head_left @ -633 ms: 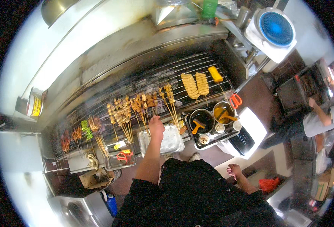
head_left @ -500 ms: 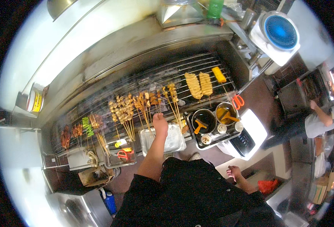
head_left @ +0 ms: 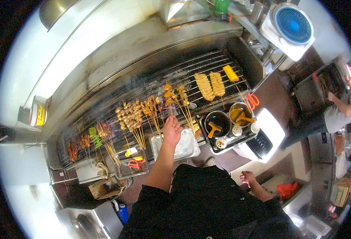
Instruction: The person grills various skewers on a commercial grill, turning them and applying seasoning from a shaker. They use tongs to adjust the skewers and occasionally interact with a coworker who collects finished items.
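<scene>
My left hand (head_left: pixel 172 130) is over the near edge of the long charcoal grill (head_left: pixel 123 81), fingers closed round the lower end of a skewer (head_left: pixel 170 109). Browned pieces (head_left: pixel 168 95) at its upper end lie on the bars, between a bunch of meat skewers (head_left: pixel 151 107) and a smaller group (head_left: pixel 182 95). Below this hand, a silver metal tray (head_left: pixel 187 145) is partly hidden by my forearm. Away from the grill, my right hand (head_left: pixel 247 178) hangs at my right side, its fingers curled, with nothing visible in them.
Two spiral-cut skewers (head_left: pixel 204 87) and a yellow piece (head_left: pixel 231 73) lie at the grill's right. Pots with brushes (head_left: pixel 217 122) stand on a black tray beside a white appliance (head_left: pixel 265 137). Red-handled scissors (head_left: pixel 137 162) rest in a clear tray. A co-worker (head_left: pixel 340 111) stands far right.
My left hand has turned so its fingers show, and the skewer's browned pieces have shifted up and right on the bars. The whole view has moved slightly. My right hand keeps its curled pose.
</scene>
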`<state>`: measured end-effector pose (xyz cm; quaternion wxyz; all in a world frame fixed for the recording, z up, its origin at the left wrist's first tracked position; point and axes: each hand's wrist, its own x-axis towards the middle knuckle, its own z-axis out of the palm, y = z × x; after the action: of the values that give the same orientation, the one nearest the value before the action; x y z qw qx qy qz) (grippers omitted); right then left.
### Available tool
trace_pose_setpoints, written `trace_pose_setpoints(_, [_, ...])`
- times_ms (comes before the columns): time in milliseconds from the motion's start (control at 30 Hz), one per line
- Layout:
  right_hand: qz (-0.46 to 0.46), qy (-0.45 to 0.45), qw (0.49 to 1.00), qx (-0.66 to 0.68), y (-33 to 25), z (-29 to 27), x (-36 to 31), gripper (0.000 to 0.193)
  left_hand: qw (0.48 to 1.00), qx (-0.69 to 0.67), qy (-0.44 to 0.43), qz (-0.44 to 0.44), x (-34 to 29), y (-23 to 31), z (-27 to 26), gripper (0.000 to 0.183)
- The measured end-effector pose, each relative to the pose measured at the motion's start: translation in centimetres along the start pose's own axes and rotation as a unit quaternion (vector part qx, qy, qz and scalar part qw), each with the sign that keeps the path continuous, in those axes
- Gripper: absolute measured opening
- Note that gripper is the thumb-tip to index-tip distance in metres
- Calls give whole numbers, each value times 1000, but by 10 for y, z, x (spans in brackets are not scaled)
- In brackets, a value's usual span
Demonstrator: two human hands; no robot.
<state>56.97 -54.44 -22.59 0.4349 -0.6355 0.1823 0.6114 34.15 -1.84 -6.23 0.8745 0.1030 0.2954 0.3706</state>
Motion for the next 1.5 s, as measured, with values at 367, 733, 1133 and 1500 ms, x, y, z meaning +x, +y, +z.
trace_pose_setpoints(367, [19, -11, 998, 55, 18, -17, 7, 26, 994, -24, 53, -88, 1, -10, -15, 36])
trace_pose_setpoints(733, [6, 18, 1000, -8, -3, -8, 6, 18, 977, 159, 135, -36, -25, -93, 31, 26])
trace_pose_setpoints(1133, [-8, 62, 997, -55, 14, -40, 4, 20, 996, 59, 48, -52, -13, -88, 14, 27])
trace_pose_setpoints(1500, [-52, -7, 986, -156, 16, -82, 22, 20, 523, 686, 318, 395, -114, 65, -51, 15])
